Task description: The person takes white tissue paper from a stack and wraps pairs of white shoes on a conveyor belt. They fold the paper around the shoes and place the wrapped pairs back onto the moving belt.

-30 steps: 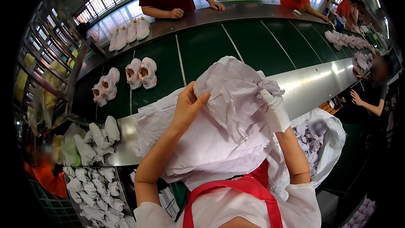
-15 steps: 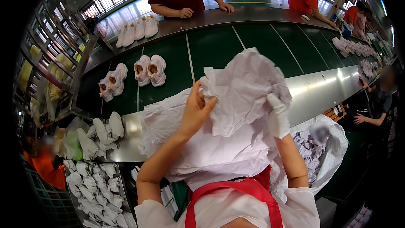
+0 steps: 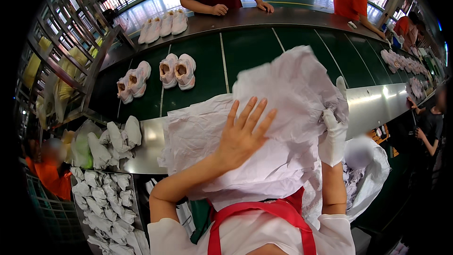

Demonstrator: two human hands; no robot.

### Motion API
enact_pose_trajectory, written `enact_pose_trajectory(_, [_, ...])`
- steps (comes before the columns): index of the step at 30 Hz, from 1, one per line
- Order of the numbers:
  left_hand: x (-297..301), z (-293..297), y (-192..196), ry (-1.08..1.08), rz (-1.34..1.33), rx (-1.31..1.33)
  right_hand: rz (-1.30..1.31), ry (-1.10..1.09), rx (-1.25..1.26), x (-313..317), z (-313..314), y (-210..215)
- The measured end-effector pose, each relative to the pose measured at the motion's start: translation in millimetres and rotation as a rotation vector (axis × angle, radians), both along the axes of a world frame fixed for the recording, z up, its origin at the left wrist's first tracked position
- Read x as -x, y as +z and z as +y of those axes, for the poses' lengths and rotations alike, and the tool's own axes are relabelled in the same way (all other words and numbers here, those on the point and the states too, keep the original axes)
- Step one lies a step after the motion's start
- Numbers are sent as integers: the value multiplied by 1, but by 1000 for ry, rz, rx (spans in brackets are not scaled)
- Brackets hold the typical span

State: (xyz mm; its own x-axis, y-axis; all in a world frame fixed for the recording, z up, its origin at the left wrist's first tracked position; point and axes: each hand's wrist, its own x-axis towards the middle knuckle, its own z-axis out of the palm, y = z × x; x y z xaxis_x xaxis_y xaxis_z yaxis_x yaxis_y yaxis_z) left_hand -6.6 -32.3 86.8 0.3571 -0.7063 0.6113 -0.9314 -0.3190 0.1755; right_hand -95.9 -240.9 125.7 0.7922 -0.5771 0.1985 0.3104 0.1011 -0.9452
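Observation:
My bare left hand (image 3: 244, 137) is open, fingers spread, palm down over a crumpled sheet of thin white paper (image 3: 285, 82). Whether its palm touches the sheet I cannot tell. My right hand (image 3: 334, 137), in a white glove, grips the bunched right side of this sheet, one finger sticking up beside it. Below lies a pile of wrinkled white paper (image 3: 193, 125), spread over the metal edge in front of me and reaching down to my red apron (image 3: 250, 208).
Pale pink sneakers (image 3: 177, 72) stand in pairs on the green conveyor belt (image 3: 245, 52); more sit on the far ledge. Paper wads (image 3: 120, 137) lie at left, above a tray full of others (image 3: 106, 208). A white sack (image 3: 373, 179) of crumpled paper stands right. Co-workers surround the line.
My left hand has let go of the sheet's left edge and spread flat over it. My right hand has moved right, still gripping the sheet. The whole view has shifted slightly.

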Motion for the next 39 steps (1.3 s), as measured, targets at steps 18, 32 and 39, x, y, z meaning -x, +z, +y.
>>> enact_pose_trajectory(18, [2,56,59,-596,1772,334,-10,357,796,4,4,11])
enact_pose_trajectory(32, [-64,98,13,197,1171,79,660,585,564,-15,-35,-13])
enact_pose_trajectory(39, [-8,52,44,520,-103,-11,652,318,862,-24,-45,-22])
